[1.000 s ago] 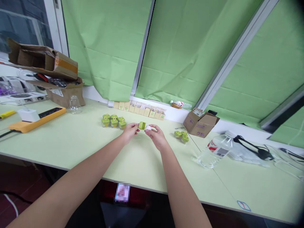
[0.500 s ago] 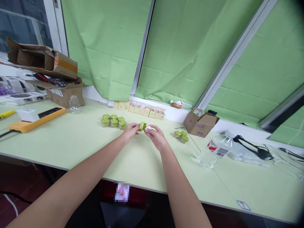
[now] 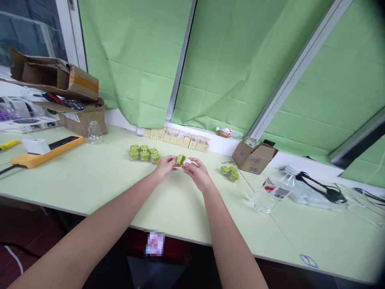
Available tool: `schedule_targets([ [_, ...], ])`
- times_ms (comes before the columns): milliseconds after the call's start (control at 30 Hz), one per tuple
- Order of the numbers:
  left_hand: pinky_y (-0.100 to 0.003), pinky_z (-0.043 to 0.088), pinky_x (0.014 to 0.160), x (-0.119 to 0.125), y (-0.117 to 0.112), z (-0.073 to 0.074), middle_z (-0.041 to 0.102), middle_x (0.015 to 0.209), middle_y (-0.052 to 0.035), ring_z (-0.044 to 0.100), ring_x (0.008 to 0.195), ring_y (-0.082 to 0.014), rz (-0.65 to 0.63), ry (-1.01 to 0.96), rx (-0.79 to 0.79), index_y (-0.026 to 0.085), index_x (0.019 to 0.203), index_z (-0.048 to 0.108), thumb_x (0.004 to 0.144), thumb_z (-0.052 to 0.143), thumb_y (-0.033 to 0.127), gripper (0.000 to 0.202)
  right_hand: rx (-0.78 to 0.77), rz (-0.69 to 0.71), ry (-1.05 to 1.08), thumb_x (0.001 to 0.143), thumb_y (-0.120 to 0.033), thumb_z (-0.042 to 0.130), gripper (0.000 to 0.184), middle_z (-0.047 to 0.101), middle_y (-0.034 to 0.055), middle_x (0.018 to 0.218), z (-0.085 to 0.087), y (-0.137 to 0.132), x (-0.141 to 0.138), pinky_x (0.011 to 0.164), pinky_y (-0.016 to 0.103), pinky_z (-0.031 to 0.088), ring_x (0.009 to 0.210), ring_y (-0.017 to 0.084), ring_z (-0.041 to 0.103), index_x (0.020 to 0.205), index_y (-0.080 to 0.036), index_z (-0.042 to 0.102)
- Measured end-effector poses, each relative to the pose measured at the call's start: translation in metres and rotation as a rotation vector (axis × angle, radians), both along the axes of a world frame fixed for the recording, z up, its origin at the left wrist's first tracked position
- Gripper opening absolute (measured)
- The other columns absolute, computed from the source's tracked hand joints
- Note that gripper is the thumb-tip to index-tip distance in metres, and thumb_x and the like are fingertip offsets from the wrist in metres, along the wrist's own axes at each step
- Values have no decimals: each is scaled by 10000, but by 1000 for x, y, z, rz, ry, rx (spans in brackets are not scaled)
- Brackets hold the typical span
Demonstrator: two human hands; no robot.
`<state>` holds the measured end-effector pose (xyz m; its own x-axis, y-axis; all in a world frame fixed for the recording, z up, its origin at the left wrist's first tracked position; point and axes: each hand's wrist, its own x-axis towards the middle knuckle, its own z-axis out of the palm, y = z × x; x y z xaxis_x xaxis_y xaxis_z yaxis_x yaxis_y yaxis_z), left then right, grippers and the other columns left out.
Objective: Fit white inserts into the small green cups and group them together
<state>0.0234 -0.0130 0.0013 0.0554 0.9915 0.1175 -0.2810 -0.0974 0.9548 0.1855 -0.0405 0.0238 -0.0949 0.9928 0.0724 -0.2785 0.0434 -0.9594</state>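
Note:
Both arms reach out over the pale green table. My left hand pinches a small green cap-like piece at its left side. My right hand is closed on a small white piece that meets the green one. The two hands hold the parts just above the table top. A cluster of several small green-topped items stands just left of my left hand. Another small group of green items lies to the right of my right hand.
A row of small beige boxes lines the window sill side. An open cardboard box and a lying plastic water bottle are at the right. At the left are an orange power strip, a glass dome and stacked cartons.
The hands have barely shifted; the green and white pieces sit slightly closer together between the fingertips.

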Motion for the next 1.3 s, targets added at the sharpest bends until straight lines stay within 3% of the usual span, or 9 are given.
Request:
schedule_targets([
  [200,-302,540,708,0,1,-1,722,941,-81,716,779,-191,-5,-33,13,152,844,641,768,732,428,301,33,-6,12,576,-270,883,457,729,1,883,-2,1,-2,881,330,567,832,165,719,930,-234,595],
  [467,-326,556,721,2,4,-5,713,842,-64,706,745,-185,39,-21,54,141,832,655,762,744,436,315,118,-117,-188,598,-363,850,459,724,36,947,-4,4,-3,748,323,575,847,176,691,969,-227,617],
  [800,-360,563,786,0,5,-5,710,827,-65,687,728,-166,31,-54,71,132,834,661,741,756,464,357,186,-93,-133,649,-408,824,403,738,61,920,-7,7,-3,866,392,580,889,197,692,958,-198,672],
  [1300,-381,568,834,0,4,-4,680,814,-43,658,769,-159,42,-68,140,140,840,670,694,755,550,444,321,-152,-171,654,-405,823,369,720,61,924,-4,5,-7,809,379,573,871,202,678,903,-198,649],
])
